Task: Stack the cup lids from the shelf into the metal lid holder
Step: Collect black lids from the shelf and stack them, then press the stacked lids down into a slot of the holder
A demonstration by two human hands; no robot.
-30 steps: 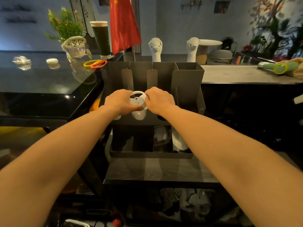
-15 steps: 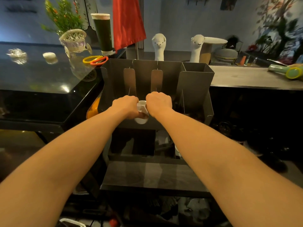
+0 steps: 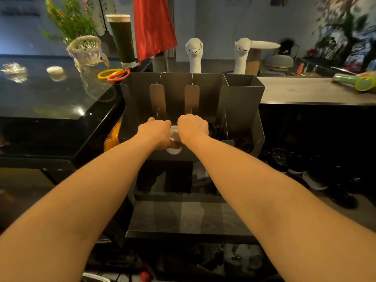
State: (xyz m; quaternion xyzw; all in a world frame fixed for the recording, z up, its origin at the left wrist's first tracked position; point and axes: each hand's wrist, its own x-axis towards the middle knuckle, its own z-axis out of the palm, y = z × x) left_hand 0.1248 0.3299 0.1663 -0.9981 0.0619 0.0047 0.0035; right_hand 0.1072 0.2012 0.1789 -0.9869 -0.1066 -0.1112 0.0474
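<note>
Standing on the glossy black desk at the left is a tall dark green cup; any print on it is too dim to read. Next, the left hand and the right hand meet low inside the metal lid holder, in its middle slot. The fingers of both hands are curled around the white cup lids, which sit between them at the front wall. Behind stand two white llama figures.
</note>
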